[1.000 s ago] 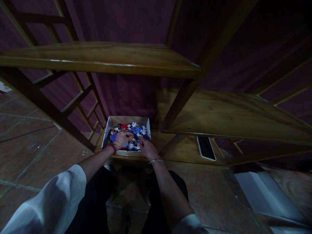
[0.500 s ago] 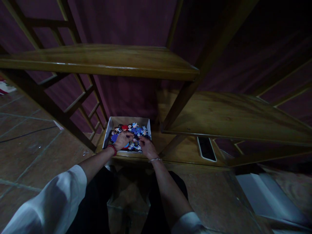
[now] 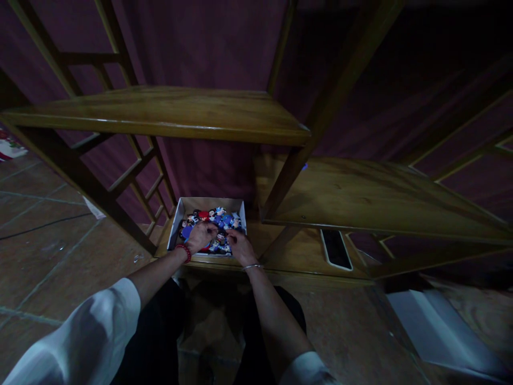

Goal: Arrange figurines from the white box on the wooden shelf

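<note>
A shallow white box (image 3: pixel 173 229) stands on the low wooden shelf, filled with several small colourful figurines (image 3: pixel 224 220) in blue, red, white and black. Over the left and middle of the box is my left hand (image 3: pixel 200 236), its fingers bent and pinched together above the figurines. My right hand (image 3: pixel 239 245) reaches over the box's right side, thumb and fingers closed towards the left hand. Between the two sets of fingertips sits a small dark-haired figurine (image 3: pixel 220 237); whether either hand grips it is too small to tell.
A phone (image 3: pixel 336 249) with a white edge lies on the low shelf to the right. Above the box runs a wooden shelf board (image 3: pixel 160 115), and another board (image 3: pixel 360 198) juts out on the right. A pale grey box-like object (image 3: pixel 436 326) rests on the floor at the right.
The view has shifted a little, so the shelves and box sit slightly lower in the picture. Both hands stay over the box in nearly the same pose.
</note>
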`<state>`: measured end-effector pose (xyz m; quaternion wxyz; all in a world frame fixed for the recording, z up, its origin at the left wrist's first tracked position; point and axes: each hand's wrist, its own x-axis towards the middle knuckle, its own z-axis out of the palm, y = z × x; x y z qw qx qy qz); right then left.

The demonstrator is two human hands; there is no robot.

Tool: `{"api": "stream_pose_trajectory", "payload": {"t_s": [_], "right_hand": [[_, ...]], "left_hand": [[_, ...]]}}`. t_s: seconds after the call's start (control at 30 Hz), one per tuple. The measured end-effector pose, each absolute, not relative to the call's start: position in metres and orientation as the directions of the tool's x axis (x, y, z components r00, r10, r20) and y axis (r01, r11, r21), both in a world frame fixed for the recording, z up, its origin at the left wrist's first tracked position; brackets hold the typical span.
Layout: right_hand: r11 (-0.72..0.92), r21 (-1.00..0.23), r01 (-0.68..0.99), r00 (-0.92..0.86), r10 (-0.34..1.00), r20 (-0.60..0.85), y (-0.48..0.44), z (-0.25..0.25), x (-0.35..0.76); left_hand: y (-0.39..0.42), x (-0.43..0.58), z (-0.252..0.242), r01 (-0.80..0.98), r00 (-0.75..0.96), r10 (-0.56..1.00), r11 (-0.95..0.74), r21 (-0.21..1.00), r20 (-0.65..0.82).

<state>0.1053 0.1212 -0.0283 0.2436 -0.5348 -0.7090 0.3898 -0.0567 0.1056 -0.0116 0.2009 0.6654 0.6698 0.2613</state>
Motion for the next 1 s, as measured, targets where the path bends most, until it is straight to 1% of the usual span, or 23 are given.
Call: {"api": "stream_pose_trajectory", "payload": {"t_s": [0.3, 0.43, 0.57, 0.7, 0.9, 1.0], "right_hand": [[0.13, -0.808, 0.575, -0.301, 0.952, -0.062, 0.121, -0.024, 0.102], [0.165, -0.799, 0.578, -0.329, 0.943, -0.043, 0.118, -0.022, 0.101], [0.171, -0.8, 0.575, -0.335, 0.942, -0.04, 0.118, -0.02, 0.1], [0.156, -0.797, 0.583, -0.336, 0.94, -0.062, 0.12, -0.021, 0.1], [0.105, -0.826, 0.554, -0.297, 0.952, -0.078, 0.124, -0.031, 0.101], [0.122, -0.825, 0.552, -0.265, 0.963, -0.036, 0.127, -0.031, 0.104]], "left_hand": [[0.101, -0.056, -0.001, 0.821, 0.013, 0.997, -0.053, 0.569, 0.075], [0.103, -0.059, -0.003, 0.843, -0.006, 0.999, -0.016, 0.538, 0.039], [0.105, -0.061, -0.006, 0.819, -0.052, 0.999, 0.049, 0.571, -0.011], [0.104, -0.061, -0.004, 0.802, -0.059, 0.998, 0.054, 0.595, -0.011], [0.101, -0.06, -0.002, 0.816, -0.086, 0.996, 0.072, 0.574, -0.002], [0.1, -0.06, -0.003, 0.824, -0.114, 0.993, 0.077, 0.561, 0.03]]}}
